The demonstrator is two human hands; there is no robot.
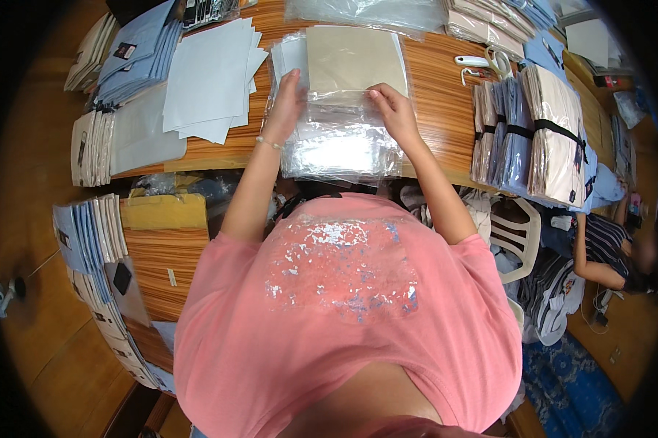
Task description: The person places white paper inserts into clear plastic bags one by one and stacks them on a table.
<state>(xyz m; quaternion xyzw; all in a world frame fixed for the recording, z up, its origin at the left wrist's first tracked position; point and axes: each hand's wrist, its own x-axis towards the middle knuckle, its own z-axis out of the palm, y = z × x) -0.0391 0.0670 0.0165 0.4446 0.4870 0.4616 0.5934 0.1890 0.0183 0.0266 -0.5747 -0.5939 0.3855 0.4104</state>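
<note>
A clear plastic bag (pixel 336 108) lies in front of me on the wooden table. A tan flat sheet or folded piece (pixel 354 58) sits at its far part, seemingly under or inside the plastic; I cannot tell which. My left hand (pixel 287 109) rests along the left side of the bag, fingers stretched out and close together. At the right, my right hand (pixel 395 113) pinches the plastic near the tan piece's lower corner, thumb on top. Beneath and nearer to me is a shiny stack of clear plastic bags (pixel 336 157).
White sheets (pixel 205 77) lie left of the bags. Folded blue shirts (pixel 139 62) are piled at the far left. Packed garments with black bands (pixel 555 131) stand at the right, near scissors (pixel 499 62). A white plastic chair (pixel 515 237) and another person (pixel 603 255) are at the right.
</note>
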